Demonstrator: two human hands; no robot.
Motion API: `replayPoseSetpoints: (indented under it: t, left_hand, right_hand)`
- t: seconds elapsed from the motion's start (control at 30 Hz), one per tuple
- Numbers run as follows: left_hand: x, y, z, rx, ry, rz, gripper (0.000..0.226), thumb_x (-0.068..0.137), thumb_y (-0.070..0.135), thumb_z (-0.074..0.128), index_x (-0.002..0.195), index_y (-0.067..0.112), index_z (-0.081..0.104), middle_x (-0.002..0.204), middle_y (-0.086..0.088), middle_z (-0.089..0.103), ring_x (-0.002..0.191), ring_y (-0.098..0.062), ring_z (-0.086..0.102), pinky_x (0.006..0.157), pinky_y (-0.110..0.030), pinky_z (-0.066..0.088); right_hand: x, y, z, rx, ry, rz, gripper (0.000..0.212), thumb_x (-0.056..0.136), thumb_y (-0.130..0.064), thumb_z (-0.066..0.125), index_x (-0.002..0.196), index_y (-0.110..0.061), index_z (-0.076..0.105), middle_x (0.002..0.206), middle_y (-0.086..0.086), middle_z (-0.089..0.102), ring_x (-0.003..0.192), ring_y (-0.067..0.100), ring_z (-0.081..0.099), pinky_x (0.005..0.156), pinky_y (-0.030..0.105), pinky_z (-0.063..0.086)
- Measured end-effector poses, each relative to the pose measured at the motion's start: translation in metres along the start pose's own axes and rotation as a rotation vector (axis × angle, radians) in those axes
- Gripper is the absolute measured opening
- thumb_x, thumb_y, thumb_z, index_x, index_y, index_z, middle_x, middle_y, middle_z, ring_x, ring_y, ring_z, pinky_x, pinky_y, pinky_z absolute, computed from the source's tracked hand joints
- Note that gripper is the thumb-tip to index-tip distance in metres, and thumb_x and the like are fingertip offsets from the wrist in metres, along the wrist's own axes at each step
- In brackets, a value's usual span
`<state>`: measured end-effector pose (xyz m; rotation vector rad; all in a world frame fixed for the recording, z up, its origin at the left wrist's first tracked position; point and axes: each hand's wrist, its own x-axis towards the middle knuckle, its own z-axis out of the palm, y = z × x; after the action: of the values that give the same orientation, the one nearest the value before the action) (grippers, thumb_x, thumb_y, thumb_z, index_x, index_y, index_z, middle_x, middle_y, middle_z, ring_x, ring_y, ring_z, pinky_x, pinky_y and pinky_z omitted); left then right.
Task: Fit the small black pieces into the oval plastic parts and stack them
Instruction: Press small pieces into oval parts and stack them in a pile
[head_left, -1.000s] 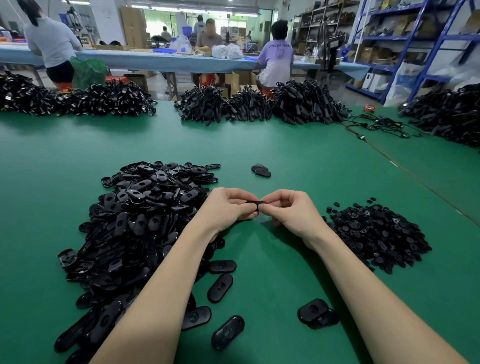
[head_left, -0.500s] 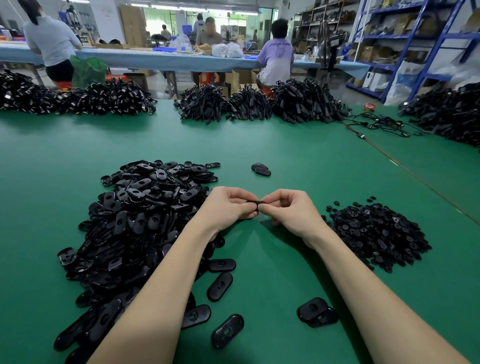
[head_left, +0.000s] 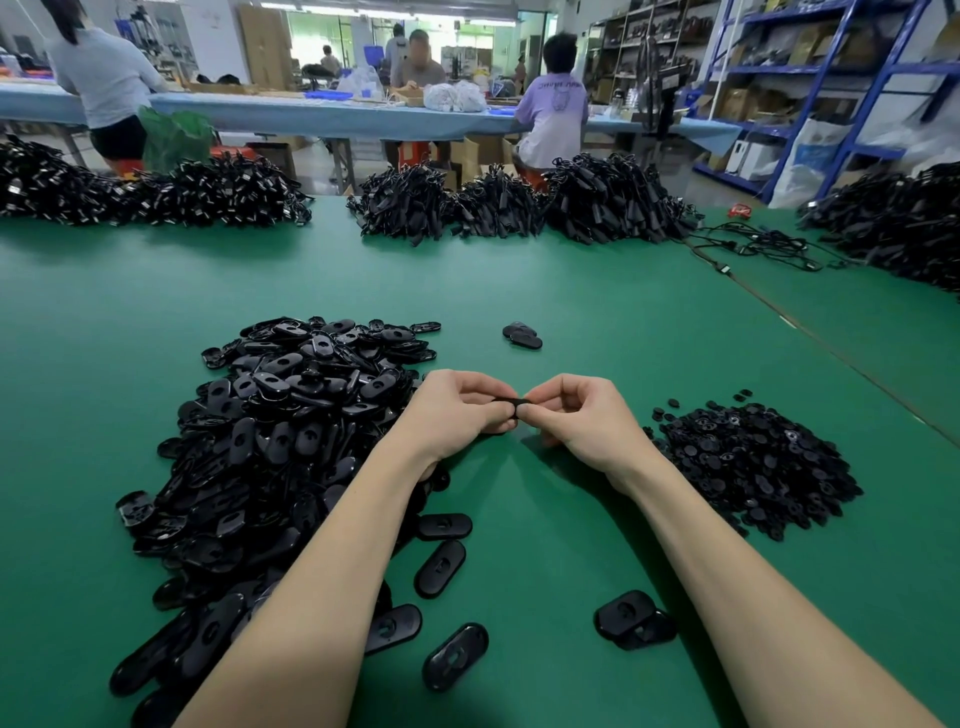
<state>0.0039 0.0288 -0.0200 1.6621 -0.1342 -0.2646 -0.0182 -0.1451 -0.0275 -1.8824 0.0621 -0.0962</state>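
My left hand (head_left: 457, 410) and my right hand (head_left: 582, 415) meet above the green table (head_left: 519, 270) and together pinch one black oval part (head_left: 511, 402), seen edge-on between the fingertips. Whether a small piece sits in it is hidden by my fingers. A big heap of black oval parts (head_left: 280, 431) lies to the left, partly under my left forearm. To the right lies a lower heap of small black pieces (head_left: 753, 462). Two overlapping oval parts (head_left: 631, 618) lie near my right forearm, and another small stack (head_left: 522, 335) sits farther out.
Loose oval parts (head_left: 441, 566) lie scattered between my forearms. Large mounds of black cabled items (head_left: 519, 208) line the far edge, with loose cables (head_left: 753, 244) at right. People sit at a blue table (head_left: 311, 117) beyond. Blue shelving (head_left: 831, 78) stands at the right.
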Motion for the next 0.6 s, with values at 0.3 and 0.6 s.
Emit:
replayPoseSetpoints:
  t: [0.3,0.6]
  left_hand:
    - [0.0001,0.0004,-0.0016,-0.014,-0.021,-0.001,0.012,0.086,-0.003,0.071,0.091,0.008,0.074,0.089,-0.016,0.077,0.085,-0.025,0.073,0.092,-0.032,0.057]
    - [-0.0011,0.0018,-0.0007,-0.015,-0.025,-0.004,0.013,0.085,-0.003,0.071,0.090,0.009,0.074,0.088,-0.015,0.077,0.084,-0.024,0.073,0.089,-0.030,0.058]
  right_hand:
    - [0.0009,0.0002,-0.0006,-0.004,-0.002,-0.010,0.011,0.083,-0.015,0.083,0.082,-0.016,0.072,0.075,0.002,0.075,0.059,0.014,0.064,0.072,0.037,0.055]
    - [-0.0008,-0.0023,-0.0043,0.027,-0.037,-0.004,0.011,0.084,-0.013,0.082,0.083,-0.014,0.072,0.075,0.001,0.073,0.060,0.012,0.063,0.068,0.029,0.053]
